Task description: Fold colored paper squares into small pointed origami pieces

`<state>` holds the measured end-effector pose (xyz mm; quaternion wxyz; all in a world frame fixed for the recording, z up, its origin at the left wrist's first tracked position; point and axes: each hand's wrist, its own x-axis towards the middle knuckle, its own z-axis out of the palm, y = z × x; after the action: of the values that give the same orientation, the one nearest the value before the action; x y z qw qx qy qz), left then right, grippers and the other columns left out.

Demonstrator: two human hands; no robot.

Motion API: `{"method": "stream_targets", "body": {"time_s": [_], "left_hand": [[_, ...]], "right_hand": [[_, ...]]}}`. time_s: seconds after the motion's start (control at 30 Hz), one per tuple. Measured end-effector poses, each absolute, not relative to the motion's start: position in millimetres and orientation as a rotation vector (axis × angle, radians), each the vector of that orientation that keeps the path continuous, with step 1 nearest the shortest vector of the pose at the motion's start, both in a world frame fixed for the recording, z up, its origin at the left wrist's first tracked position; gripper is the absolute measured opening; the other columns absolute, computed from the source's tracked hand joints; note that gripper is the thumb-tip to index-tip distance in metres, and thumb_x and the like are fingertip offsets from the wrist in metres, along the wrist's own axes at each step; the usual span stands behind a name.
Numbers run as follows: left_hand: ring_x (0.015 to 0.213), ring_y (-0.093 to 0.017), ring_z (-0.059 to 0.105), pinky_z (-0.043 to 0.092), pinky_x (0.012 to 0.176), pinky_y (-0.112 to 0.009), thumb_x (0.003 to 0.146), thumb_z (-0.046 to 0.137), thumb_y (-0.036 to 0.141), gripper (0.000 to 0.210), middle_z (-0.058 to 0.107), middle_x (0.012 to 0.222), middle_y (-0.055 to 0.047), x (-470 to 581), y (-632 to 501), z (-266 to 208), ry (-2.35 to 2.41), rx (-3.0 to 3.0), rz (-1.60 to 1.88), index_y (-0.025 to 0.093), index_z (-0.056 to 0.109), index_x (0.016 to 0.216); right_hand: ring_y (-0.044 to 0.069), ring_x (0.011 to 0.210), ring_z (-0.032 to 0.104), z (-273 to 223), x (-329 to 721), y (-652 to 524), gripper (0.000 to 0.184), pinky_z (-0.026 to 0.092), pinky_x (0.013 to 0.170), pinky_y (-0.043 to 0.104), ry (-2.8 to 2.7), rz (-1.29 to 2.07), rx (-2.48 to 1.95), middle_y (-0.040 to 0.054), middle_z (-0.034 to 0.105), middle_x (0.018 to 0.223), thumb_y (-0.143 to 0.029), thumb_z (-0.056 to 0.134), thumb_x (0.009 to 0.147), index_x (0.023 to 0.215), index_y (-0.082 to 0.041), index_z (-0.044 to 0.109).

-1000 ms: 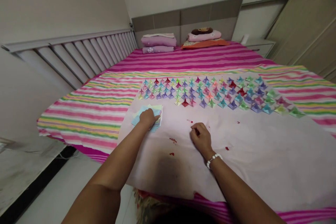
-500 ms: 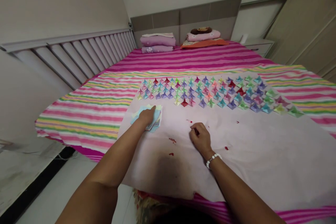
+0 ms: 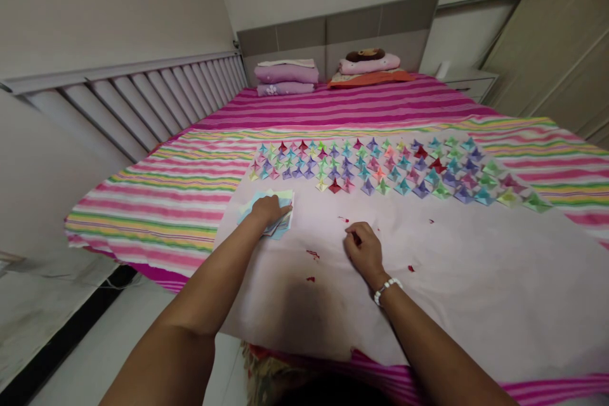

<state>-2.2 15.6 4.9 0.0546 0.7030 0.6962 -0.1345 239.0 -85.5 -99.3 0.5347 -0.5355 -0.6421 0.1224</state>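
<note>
Left hand point(image 3: 267, 209) lies over a loose, fanned stack of thin, square-cornered coloured papers point(image 3: 281, 226), pale blue and yellow-green, near the left edge of a smooth, faintly creased pale sheet point(image 3: 476, 279); thumb sticks out to the right, and I cannot tell whether the fingers pinch a leaf. Right hand point(image 3: 366, 250), wrist ringed by a white beaded bracelet point(image 3: 387, 290), rests half-curled on the sheet, contents of the narrow curl unclear, small ragged red scraps point(image 3: 410, 268) scattered about. Beyond, pointed, crisply creased folded paper pieces point(image 3: 402, 186) stand in close rows, with striped bedspread point(image 3: 157, 203) beneath the sheet.
</note>
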Motion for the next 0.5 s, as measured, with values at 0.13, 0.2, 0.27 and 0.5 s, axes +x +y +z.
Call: {"method": "stream_targets", "body": {"time_s": [0.13, 0.2, 0.27, 0.5], "left_hand": [[0.107, -0.033, 0.062, 0.048, 0.082, -0.035, 0.084, 0.039, 0.065, 0.068, 0.064, 0.116, -0.024, 2.6, 14.1, 3.1, 2.176, 2.127, -0.386, 0.008, 0.058, 0.116], [0.107, -0.032, 0.062, 0.048, 0.081, -0.035, 0.085, 0.039, 0.061, 0.065, 0.064, 0.116, -0.024, 4.6, 13.7, 1.7, 2.199, 2.125, -0.381, 0.008, 0.058, 0.117], [0.107, -0.032, 0.062, 0.048, 0.08, -0.034, 0.086, 0.038, 0.059, 0.062, 0.064, 0.116, -0.023, 5.5, 13.8, 0.8, 2.207, 2.123, -0.384, 0.009, 0.059, 0.116], [0.106, -0.031, 0.063, 0.048, 0.08, -0.033, 0.086, 0.036, 0.062, 0.065, 0.065, 0.116, -0.023, -0.4, 13.6, 4.8, 2.165, 2.134, -0.407, 0.008, 0.059, 0.115]], "right_hand": [[0.015, 0.06, 0.051, -98.6, 239.0, -85.8, 0.013, 0.043, 0.057, 0.028, -1.531, 0.288, -1.275, 0.0019, 0.055, 0.079, -0.011, 0.049, 0.075, 0.078, -0.021, 0.057], [0.015, 0.06, 0.051, -98.7, 239.1, -85.8, 0.014, 0.043, 0.057, 0.028, -1.53, 0.288, -1.272, 0.0017, 0.055, 0.079, -0.011, 0.049, 0.075, 0.079, -0.021, 0.057], [0.015, 0.061, 0.051, -98.9, 239.1, -85.8, 0.014, 0.043, 0.057, 0.028, -1.53, 0.287, -1.272, 0.0016, 0.055, 0.079, -0.011, 0.049, 0.075, 0.079, -0.021, 0.057], [0.015, 0.061, 0.051, -100.1, 239.0, -85.5, 0.013, 0.042, 0.058, 0.028, -1.531, 0.286, -1.282, 0.0016, 0.055, 0.079, -0.011, 0.049, 0.075, 0.079, -0.02, 0.058]]}}
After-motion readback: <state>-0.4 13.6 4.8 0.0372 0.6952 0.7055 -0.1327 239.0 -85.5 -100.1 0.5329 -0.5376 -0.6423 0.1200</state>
